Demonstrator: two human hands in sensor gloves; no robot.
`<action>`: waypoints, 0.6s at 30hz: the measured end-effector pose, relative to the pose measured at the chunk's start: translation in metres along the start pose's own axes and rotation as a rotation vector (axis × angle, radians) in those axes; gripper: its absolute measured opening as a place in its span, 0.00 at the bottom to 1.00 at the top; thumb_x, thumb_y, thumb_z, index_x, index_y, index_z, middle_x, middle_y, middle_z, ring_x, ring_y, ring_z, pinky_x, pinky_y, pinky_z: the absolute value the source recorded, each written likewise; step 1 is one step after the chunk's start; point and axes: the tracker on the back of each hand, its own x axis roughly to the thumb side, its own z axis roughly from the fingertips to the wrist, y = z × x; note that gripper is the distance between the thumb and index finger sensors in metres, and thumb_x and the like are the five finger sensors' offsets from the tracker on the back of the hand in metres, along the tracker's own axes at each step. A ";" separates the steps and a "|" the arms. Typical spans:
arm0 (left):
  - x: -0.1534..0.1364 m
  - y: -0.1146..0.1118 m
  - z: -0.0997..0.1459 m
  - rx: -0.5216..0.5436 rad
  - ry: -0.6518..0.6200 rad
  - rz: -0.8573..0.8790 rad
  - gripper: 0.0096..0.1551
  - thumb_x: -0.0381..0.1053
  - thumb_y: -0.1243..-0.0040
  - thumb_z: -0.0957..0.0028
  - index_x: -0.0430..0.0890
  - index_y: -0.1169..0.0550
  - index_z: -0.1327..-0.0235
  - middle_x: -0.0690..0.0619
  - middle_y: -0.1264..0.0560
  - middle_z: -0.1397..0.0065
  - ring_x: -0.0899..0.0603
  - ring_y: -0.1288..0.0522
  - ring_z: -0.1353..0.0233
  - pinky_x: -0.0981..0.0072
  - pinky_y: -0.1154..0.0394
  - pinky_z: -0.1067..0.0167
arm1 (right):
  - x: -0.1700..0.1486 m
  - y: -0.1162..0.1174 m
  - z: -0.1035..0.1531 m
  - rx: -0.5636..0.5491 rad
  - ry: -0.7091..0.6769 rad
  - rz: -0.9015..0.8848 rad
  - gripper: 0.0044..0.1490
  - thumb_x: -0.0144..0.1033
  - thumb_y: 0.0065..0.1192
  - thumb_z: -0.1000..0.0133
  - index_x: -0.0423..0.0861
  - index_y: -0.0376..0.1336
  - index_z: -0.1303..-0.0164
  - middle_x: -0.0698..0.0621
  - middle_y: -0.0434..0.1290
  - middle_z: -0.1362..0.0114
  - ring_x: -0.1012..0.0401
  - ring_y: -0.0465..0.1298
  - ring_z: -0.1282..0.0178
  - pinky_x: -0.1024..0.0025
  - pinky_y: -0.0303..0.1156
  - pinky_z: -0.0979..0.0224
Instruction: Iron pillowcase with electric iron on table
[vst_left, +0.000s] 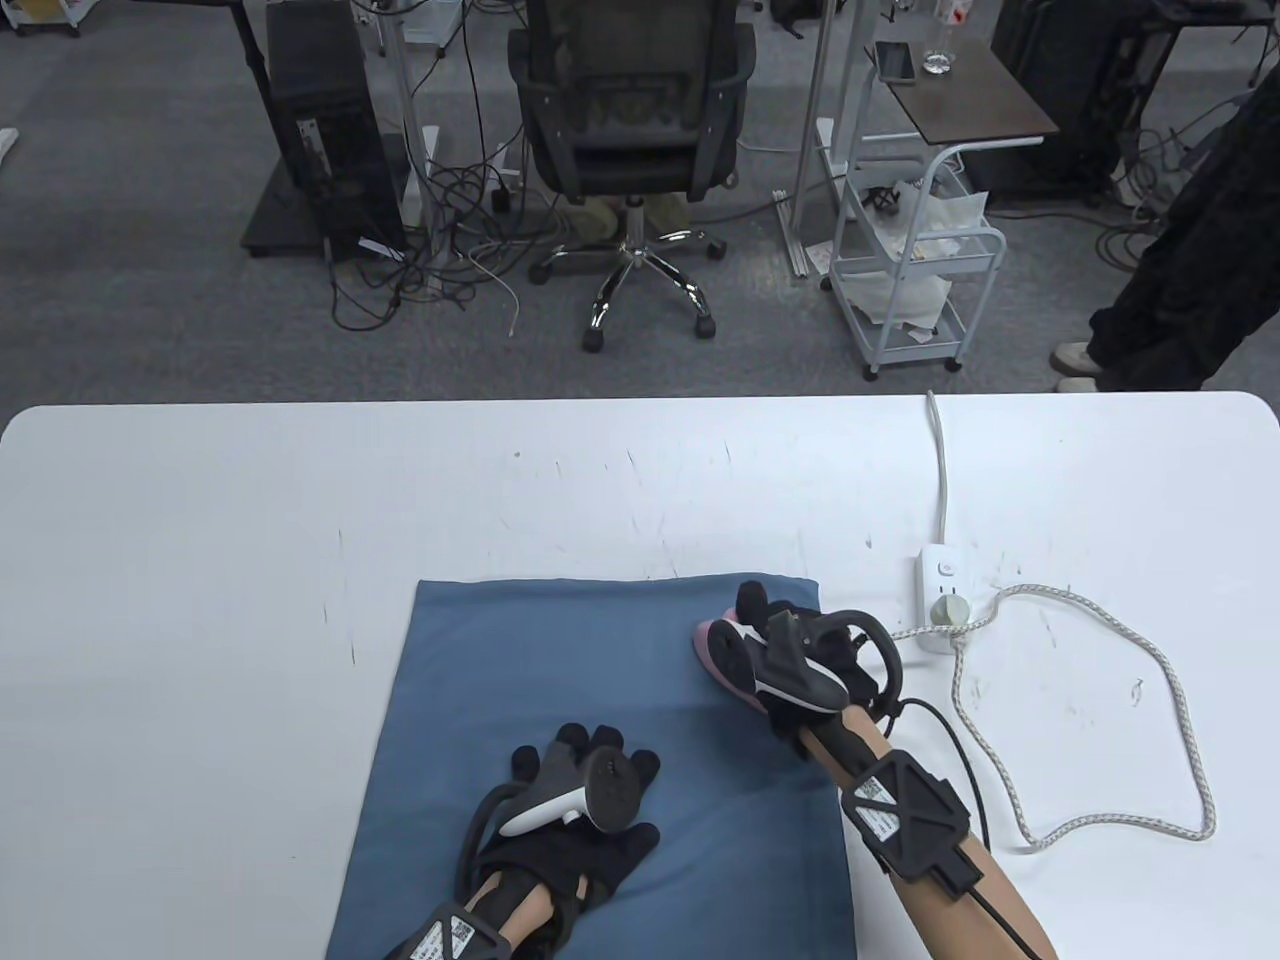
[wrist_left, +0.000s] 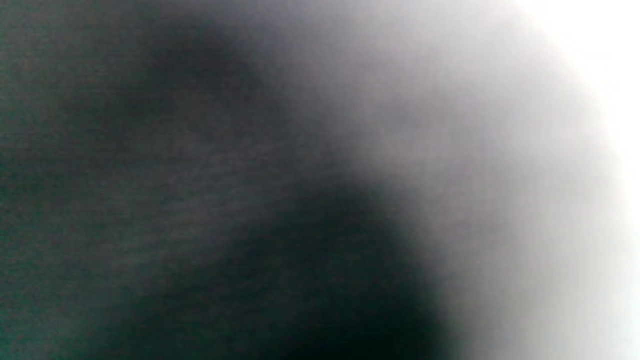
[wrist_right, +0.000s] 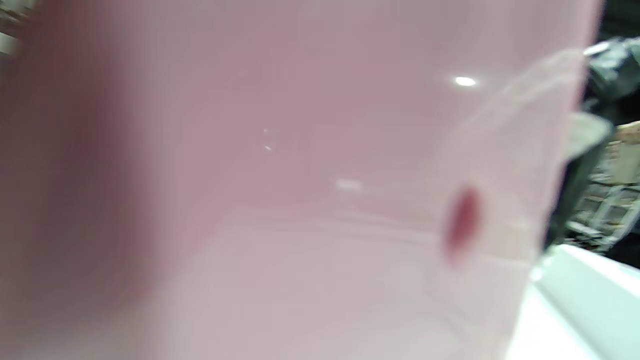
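A blue pillowcase (vst_left: 560, 680) lies flat on the white table (vst_left: 200, 560), near its front edge. My left hand (vst_left: 590, 770) rests palm down on the pillowcase with fingers spread. My right hand (vst_left: 790, 640) grips the handle of a pink electric iron (vst_left: 715, 655) that sits on the pillowcase's far right part. The iron's pink body (wrist_right: 280, 180) fills the right wrist view, blurred. The left wrist view shows only a dark blur.
A white power strip (vst_left: 943, 598) lies right of the pillowcase, with the iron's braided cord (vst_left: 1120, 720) looping across the table's right side. An office chair (vst_left: 630, 130), a white cart (vst_left: 915, 260) and a standing person's legs (vst_left: 1180, 260) are beyond the far edge.
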 end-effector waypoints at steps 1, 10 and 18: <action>0.000 0.000 0.000 0.000 0.000 0.000 0.44 0.72 0.76 0.51 0.68 0.79 0.35 0.57 0.90 0.29 0.39 0.92 0.29 0.28 0.85 0.38 | -0.003 0.003 -0.009 -0.006 0.033 0.022 0.46 0.59 0.52 0.47 0.43 0.56 0.24 0.59 0.79 0.57 0.66 0.80 0.67 0.62 0.82 0.47; 0.000 0.000 0.000 0.000 -0.001 0.001 0.44 0.72 0.76 0.51 0.68 0.79 0.35 0.57 0.90 0.29 0.39 0.92 0.29 0.28 0.85 0.38 | -0.023 0.015 -0.052 0.069 0.194 0.042 0.46 0.59 0.51 0.47 0.43 0.56 0.24 0.58 0.79 0.57 0.66 0.80 0.67 0.61 0.82 0.47; 0.000 0.000 0.000 0.005 -0.006 0.005 0.44 0.72 0.75 0.50 0.68 0.79 0.35 0.57 0.89 0.29 0.39 0.91 0.28 0.28 0.85 0.38 | -0.030 0.006 -0.055 0.185 0.200 -0.071 0.45 0.58 0.49 0.47 0.42 0.56 0.26 0.56 0.79 0.53 0.63 0.81 0.62 0.57 0.80 0.44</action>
